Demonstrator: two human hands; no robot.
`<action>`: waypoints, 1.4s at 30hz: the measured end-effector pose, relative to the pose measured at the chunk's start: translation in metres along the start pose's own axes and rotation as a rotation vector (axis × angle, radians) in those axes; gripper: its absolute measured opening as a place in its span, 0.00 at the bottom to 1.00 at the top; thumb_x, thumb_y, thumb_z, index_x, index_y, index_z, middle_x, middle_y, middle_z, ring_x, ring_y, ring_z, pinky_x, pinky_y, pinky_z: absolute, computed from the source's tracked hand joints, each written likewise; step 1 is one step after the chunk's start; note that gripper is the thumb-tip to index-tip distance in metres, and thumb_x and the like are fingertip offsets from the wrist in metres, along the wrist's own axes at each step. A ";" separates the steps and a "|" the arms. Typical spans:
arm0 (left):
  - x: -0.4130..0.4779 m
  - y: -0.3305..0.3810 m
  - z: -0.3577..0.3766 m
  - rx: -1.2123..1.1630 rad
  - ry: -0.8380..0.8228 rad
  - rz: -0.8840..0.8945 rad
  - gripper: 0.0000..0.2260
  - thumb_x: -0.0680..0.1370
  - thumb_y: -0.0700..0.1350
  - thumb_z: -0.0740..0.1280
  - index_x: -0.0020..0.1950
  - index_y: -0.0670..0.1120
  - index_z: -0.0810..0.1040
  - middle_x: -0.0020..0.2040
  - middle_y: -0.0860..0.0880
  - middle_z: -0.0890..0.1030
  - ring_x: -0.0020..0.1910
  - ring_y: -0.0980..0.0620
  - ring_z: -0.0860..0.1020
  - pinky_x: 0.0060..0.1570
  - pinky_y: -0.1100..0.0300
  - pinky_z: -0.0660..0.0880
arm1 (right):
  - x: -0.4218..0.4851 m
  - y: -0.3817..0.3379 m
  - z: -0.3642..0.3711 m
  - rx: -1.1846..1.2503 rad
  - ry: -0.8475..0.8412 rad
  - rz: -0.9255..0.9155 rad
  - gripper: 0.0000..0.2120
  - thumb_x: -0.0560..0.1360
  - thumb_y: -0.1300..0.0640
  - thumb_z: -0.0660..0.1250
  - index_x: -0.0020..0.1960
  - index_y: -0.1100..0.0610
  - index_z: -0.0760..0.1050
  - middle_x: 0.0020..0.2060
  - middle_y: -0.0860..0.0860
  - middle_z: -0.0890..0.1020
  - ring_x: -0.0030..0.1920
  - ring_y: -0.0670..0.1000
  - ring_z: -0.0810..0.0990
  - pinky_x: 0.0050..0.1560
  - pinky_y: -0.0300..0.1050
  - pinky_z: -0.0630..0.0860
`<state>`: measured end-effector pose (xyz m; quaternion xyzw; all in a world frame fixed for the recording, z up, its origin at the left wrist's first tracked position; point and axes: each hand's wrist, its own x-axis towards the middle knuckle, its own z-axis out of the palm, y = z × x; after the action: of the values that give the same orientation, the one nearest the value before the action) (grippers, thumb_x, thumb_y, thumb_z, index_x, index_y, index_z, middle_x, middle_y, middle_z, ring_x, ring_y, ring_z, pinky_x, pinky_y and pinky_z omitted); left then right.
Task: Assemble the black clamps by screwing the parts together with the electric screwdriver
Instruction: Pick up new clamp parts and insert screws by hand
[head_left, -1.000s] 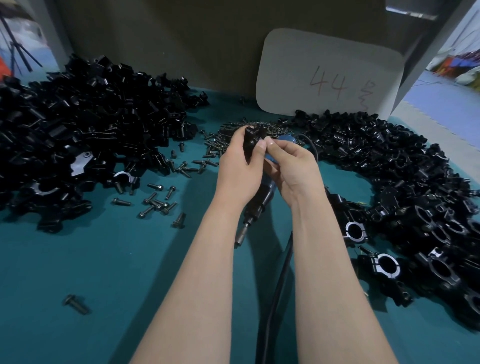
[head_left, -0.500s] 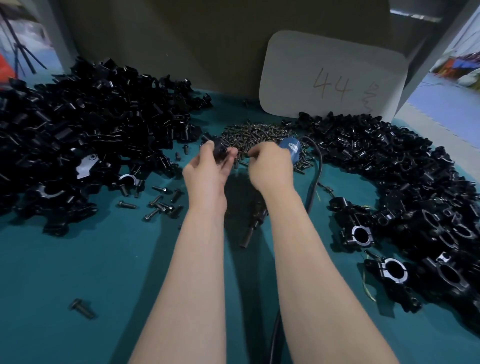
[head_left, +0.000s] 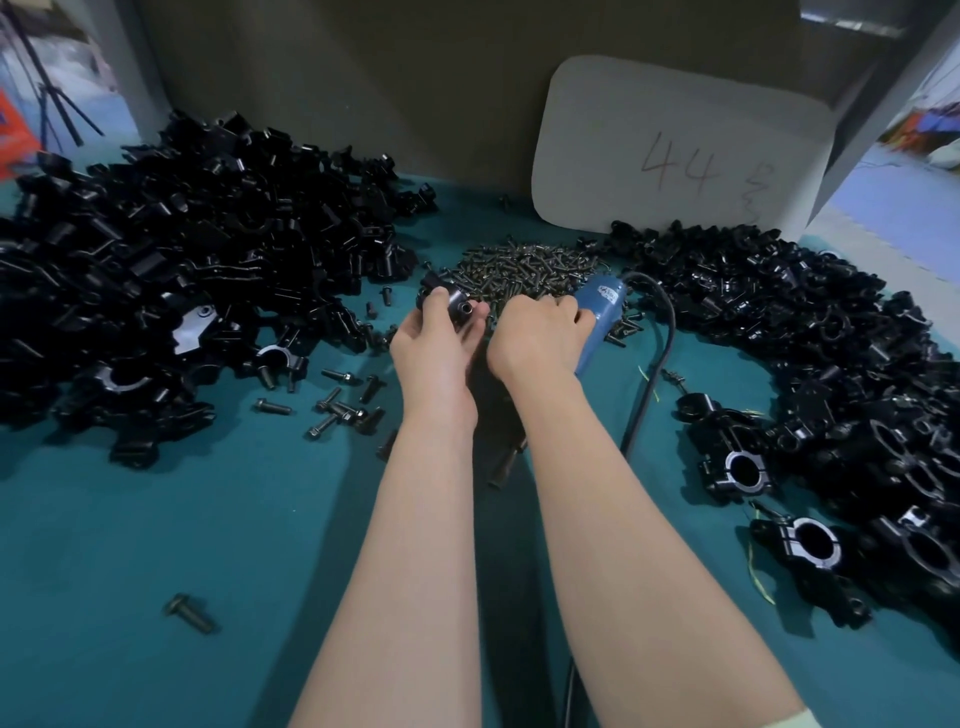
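My left hand (head_left: 436, 348) grips a black clamp (head_left: 451, 301) just in front of the screw pile (head_left: 524, 273). My right hand (head_left: 535, 335) holds the electric screwdriver: its blue body (head_left: 597, 312) sticks out to the right of the hand, and its dark bit end (head_left: 501, 465) points back toward me between my forearms. The fingertips of that hand reach down at the near edge of the screw pile; whether they pinch a screw is hidden. The two hands are close together, almost touching.
A large heap of loose black clamp parts (head_left: 171, 270) fills the left. Another heap (head_left: 810, 332) with assembled clamps (head_left: 740, 467) lies on the right. Loose screws (head_left: 337, 405) are scattered on the green mat (head_left: 156, 545). The screwdriver's cable (head_left: 657, 364) curves right. A white card (head_left: 675, 150) leans at the back.
Both hands moved away from me and apart. The left carried the clamp to the left, and the right went with the screwdriver to the screw pile.
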<state>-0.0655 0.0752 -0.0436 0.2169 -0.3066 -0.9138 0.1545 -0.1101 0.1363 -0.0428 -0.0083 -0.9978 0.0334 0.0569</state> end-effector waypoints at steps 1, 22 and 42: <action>0.000 0.000 0.000 -0.001 -0.002 0.000 0.06 0.81 0.40 0.63 0.45 0.41 0.73 0.53 0.35 0.78 0.37 0.50 0.81 0.44 0.63 0.81 | 0.001 0.001 0.001 -0.012 0.011 0.002 0.12 0.72 0.60 0.62 0.54 0.54 0.74 0.61 0.58 0.75 0.65 0.59 0.65 0.64 0.52 0.58; 0.005 -0.009 0.001 0.287 -0.072 0.075 0.05 0.82 0.44 0.61 0.52 0.46 0.76 0.48 0.46 0.81 0.48 0.49 0.82 0.50 0.58 0.78 | 0.004 -0.001 -0.004 -0.026 -0.041 -0.007 0.12 0.74 0.59 0.60 0.34 0.53 0.61 0.55 0.54 0.79 0.65 0.57 0.65 0.63 0.54 0.57; -0.006 -0.021 0.008 0.953 -0.207 0.395 0.22 0.83 0.49 0.59 0.74 0.43 0.65 0.67 0.47 0.75 0.64 0.51 0.74 0.59 0.70 0.66 | -0.020 0.043 -0.033 0.990 0.075 -0.014 0.14 0.77 0.59 0.61 0.36 0.49 0.78 0.30 0.46 0.80 0.33 0.44 0.76 0.39 0.42 0.75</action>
<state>-0.0674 0.0979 -0.0490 0.1099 -0.7370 -0.6430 0.1768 -0.0856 0.1813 -0.0156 0.0254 -0.8595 0.5026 0.0900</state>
